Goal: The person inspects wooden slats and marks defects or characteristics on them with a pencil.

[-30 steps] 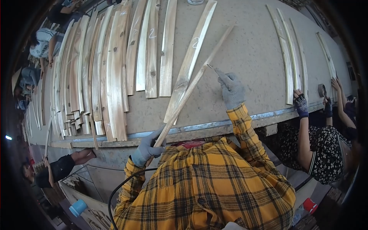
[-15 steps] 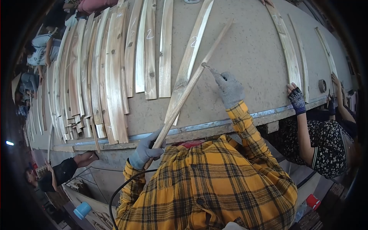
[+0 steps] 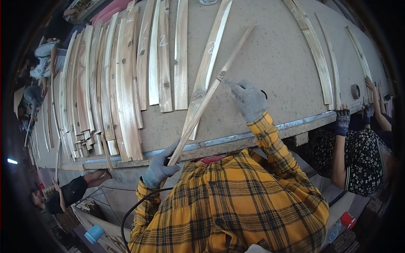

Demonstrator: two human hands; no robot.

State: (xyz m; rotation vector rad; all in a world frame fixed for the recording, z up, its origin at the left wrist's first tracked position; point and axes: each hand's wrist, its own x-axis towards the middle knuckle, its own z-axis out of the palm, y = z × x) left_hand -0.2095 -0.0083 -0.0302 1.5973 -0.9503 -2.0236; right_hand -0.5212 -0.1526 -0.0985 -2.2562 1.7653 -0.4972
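My gloved left hand point(image 3: 160, 169) is closed around the lower end of a narrow wooden strip point(image 3: 203, 109), which slants up and away across the table. Under that strip lies a wider board point(image 3: 201, 87) with a chalk "2" on it. A dark knot or split marks the strip about midway, and my gloved right hand point(image 3: 249, 100) is just to the right of it, fingers bent together and pointing at the mark. A dark curved edge shows beside the right hand's outer side; I cannot tell what those fingers hold.
Many wooden boards point(image 3: 126, 92) lie side by side on the left of the table point(image 3: 265, 55). More strips point(image 3: 314, 50) and a roll of tape point(image 3: 355, 92) are on the right. A co-worker's gloved hand point(image 3: 342, 120) rests at the right edge. Other people stand at the left.
My right hand has drawn back slightly from the mark on the strip and turned. The co-worker's gloved hand at the right has shifted right, off the wide board.
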